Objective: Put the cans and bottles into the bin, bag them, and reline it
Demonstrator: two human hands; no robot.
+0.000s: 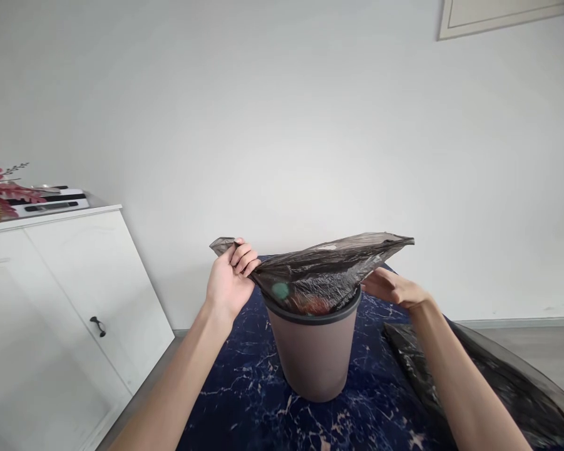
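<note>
A left hand (233, 275) clamps one end of a thin black plastic bag (331, 272), its fingers curled over the gathered film beside a white cabinet (98, 313). From that grip the bag's long upper edge stretches rightward, rising slightly to a pointed corner. Wrinkled, glossy and see-through, it shows green and reddish patches as it bulges from a tapered brown bin (314, 357), which stands upright, dark-rimmed mouth up, on a blue marble-patterned surface (248, 376). At right, a right hand (394, 289) extends loosely parted fingers by the rim; contact is unclear. Another black bag (502, 376) lies farther right.
</note>
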